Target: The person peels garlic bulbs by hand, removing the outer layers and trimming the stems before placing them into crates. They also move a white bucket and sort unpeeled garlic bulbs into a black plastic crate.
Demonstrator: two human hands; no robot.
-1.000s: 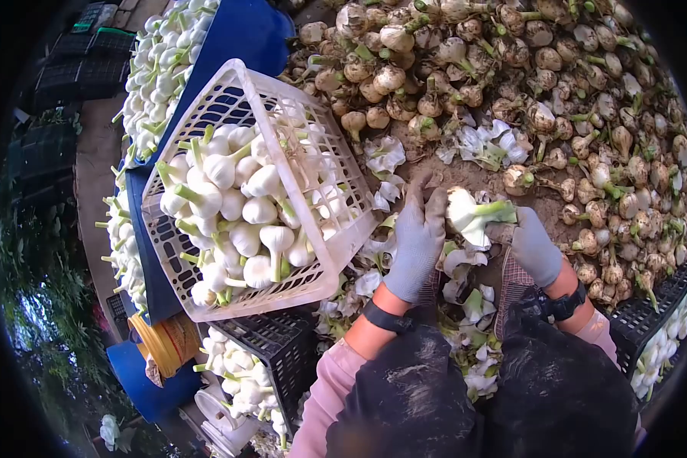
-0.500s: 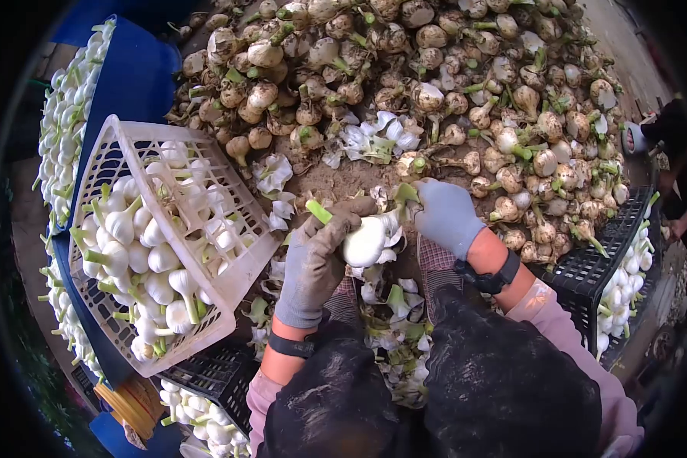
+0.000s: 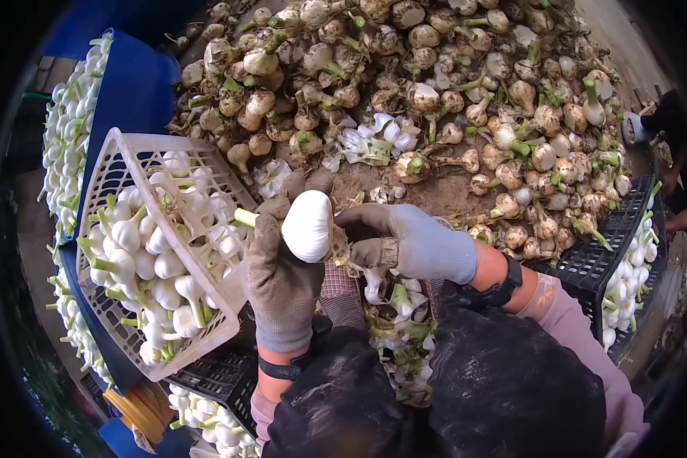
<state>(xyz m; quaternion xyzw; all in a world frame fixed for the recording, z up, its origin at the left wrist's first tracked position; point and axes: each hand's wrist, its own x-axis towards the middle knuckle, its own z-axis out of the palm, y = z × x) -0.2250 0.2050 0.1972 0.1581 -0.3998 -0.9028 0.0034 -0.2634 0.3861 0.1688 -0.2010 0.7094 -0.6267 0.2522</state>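
My left hand (image 3: 282,275), in a dirty grey glove, is closed around a peeled white garlic bulb (image 3: 308,227). The bulb's cut green stem (image 3: 246,217) sticks out to the left between the fingers. Close against the bulb's right side is my right hand (image 3: 412,240), also gloved, its thumb and fingers curled together. A brownish scrap of garlic skin (image 3: 340,246) shows at its fingertips, partly hidden by them. Loose peelings (image 3: 404,305) lie on the ground below, between my feet.
A white plastic crate (image 3: 229,317) of peeled garlic tilts at left. Ahead spreads a heap of unpeeled garlic (image 3: 424,95). Black crates (image 3: 588,267) with white bulbs stand at right and lower left. A blue container (image 3: 133,91) is far left. Someone's foot (image 3: 632,128) shows at right.
The bulb has turned and come up in my left hand, white side facing me. My right hand has moved left and down to the bulb, and the green-tipped peel it held is gone from it.
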